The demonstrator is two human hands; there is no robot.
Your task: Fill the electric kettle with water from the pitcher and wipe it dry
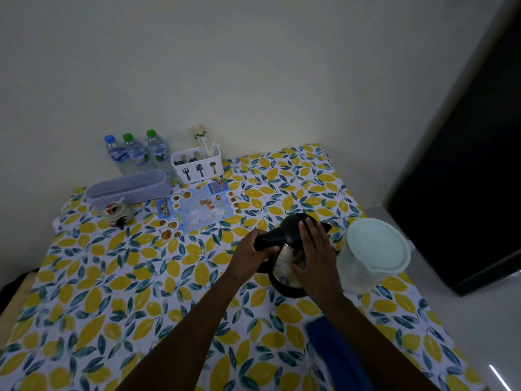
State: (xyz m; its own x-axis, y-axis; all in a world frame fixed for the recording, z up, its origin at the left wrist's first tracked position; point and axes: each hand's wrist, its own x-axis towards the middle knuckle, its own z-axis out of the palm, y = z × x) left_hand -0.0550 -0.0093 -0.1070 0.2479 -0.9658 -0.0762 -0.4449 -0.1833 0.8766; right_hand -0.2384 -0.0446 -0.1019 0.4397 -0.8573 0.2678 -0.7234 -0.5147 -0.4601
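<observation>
A steel electric kettle (284,266) with a black lid and black handle stands on its black base on the lemon-print tablecloth (118,292). My left hand (249,251) is wrapped around the kettle's handle. My right hand (315,255) lies over the kettle, fingers on the black lid and thumb against the steel side. A clear plastic pitcher (375,249) with a pale green lid stands upright just right of the kettle. A blue cloth (335,354) lies on the table under my right forearm, partly hidden.
At the back stand three water bottles (135,153), a white cutlery holder (197,165), a lilac oblong container (129,187), an owl figurine (115,213) and a printed menu sheet (197,210). A dark cabinet (465,165) rises at the right, past the table edge.
</observation>
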